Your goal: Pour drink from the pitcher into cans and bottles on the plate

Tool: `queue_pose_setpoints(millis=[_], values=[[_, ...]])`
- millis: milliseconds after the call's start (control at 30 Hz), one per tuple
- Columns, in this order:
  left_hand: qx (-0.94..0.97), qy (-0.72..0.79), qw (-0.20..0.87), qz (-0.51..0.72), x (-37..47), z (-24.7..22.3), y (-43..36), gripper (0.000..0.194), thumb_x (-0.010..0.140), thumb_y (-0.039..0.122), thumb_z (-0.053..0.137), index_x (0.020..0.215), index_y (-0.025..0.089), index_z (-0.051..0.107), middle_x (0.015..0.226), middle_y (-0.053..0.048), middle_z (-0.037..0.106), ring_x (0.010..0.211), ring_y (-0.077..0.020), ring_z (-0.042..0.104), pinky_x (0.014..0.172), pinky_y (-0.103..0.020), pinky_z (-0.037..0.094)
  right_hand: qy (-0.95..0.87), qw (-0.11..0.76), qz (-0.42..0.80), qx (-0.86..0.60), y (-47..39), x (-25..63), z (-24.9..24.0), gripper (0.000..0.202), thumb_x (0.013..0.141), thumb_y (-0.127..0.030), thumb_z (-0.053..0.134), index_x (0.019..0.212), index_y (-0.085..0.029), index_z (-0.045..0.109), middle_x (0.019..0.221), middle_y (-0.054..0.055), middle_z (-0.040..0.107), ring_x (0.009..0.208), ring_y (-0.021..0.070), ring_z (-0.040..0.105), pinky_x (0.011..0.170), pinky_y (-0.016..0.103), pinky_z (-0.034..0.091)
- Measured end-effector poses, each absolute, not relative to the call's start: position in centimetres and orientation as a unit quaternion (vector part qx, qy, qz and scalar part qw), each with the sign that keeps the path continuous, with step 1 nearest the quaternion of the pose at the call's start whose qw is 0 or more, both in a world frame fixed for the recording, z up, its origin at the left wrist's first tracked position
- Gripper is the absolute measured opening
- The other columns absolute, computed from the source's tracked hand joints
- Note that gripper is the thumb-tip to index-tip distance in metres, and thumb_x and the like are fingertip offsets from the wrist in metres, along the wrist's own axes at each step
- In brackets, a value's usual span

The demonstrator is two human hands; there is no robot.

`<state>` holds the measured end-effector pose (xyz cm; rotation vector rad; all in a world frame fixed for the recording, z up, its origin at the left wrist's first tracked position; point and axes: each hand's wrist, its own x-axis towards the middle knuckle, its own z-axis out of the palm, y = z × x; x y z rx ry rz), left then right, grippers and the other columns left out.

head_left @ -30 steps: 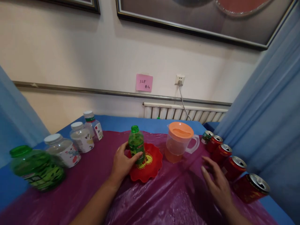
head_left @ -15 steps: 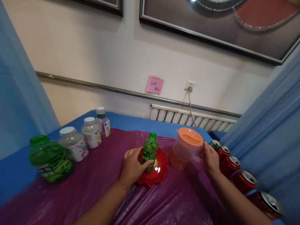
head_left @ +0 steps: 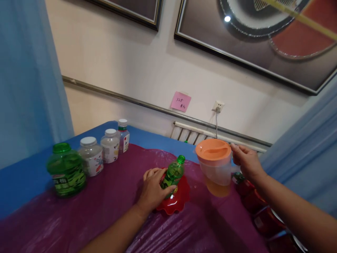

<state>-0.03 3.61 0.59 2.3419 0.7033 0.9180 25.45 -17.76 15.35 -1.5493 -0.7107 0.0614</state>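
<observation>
My left hand [head_left: 155,186] is wrapped round the lower part of a small green plastic bottle [head_left: 176,171], which has no cap and leans to the right over a red scalloped plate [head_left: 181,202]. In my right hand [head_left: 246,161] is the handle of a translucent pitcher [head_left: 216,172] with an orange lid [head_left: 213,149]. Amber liquid shows in the bottom of the pitcher. It hangs above the table, right of the bottle and apart from it. The palm side of my left hand is hidden.
Several jars and bottles stand in a row at left, among them a large green jar [head_left: 67,172] and a white-capped jar [head_left: 91,158]. Red cans [head_left: 267,221] line the right edge, partly behind my right arm. Purple plastic sheeting [head_left: 105,207] covers the blue table.
My right hand has lifted the pitcher off the table. The green bottle has tipped further to the right in my left hand. The whole view has shifted slightly.
</observation>
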Motion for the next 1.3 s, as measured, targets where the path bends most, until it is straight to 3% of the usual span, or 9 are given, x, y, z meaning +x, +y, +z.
queue_pose_setpoints(millis=[200, 500, 767, 1300], values=[[0.868, 0.259, 0.247, 0.345, -0.2, 0.7, 3.5, 0.062, 0.065, 0.041, 0.085, 0.122, 0.024, 0.068, 0.116, -0.009, 0.07, 0.114, -0.0327, 0.058, 0.106, -0.052, 0.036, -0.388, 0.552, 0.004, -0.738, -17.3, 24.3, 19.7, 0.056, 0.074, -0.066, 0.075, 0.055, -0.022, 0.046, 0.048, -0.007, 0.036, 0.045, 0.0079, 0.029, 0.044, 0.024, 0.022], [0.876, 0.239, 0.255, 0.333, -0.2, 0.7, 3.0, 0.062, 0.064, 0.038, 0.086, 0.122, 0.029, 0.067, 0.116, -0.005, 0.07, 0.114, -0.0303, 0.057, 0.105, -0.049, 0.035, -0.429, 0.466, -0.04, -0.773, -16.4, 23.1, 22.3, 0.059, 0.068, -0.072, 0.074, 0.053, -0.022, 0.046, 0.047, -0.006, 0.034, 0.047, 0.0093, 0.03, 0.045, 0.025, 0.022], [0.875, 0.231, 0.267, 0.33, -0.3, 0.9, 3.0, 0.064, 0.063, 0.039, 0.087, 0.123, 0.03, 0.067, 0.116, -0.004, 0.07, 0.114, -0.0298, 0.056, 0.104, -0.047, 0.035, -0.448, 0.43, -0.024, -0.784, -15.8, 22.2, 23.0, 0.062, 0.065, -0.078, 0.071, 0.052, -0.022, 0.046, 0.048, -0.006, 0.032, 0.046, 0.0094, 0.029, 0.043, 0.025, 0.023], [0.877, 0.225, 0.274, 0.323, -0.7, 1.4, 2.6, 0.064, 0.062, 0.041, 0.088, 0.122, 0.027, 0.068, 0.114, -0.006, 0.07, 0.113, -0.0301, 0.057, 0.104, -0.046, 0.037, -0.464, 0.388, -0.026, -0.796, -15.8, 22.4, 23.6, 0.06, 0.068, -0.074, 0.073, 0.053, -0.021, 0.048, 0.053, -0.005, 0.034, 0.05, 0.0097, 0.031, 0.045, 0.025, 0.024]])
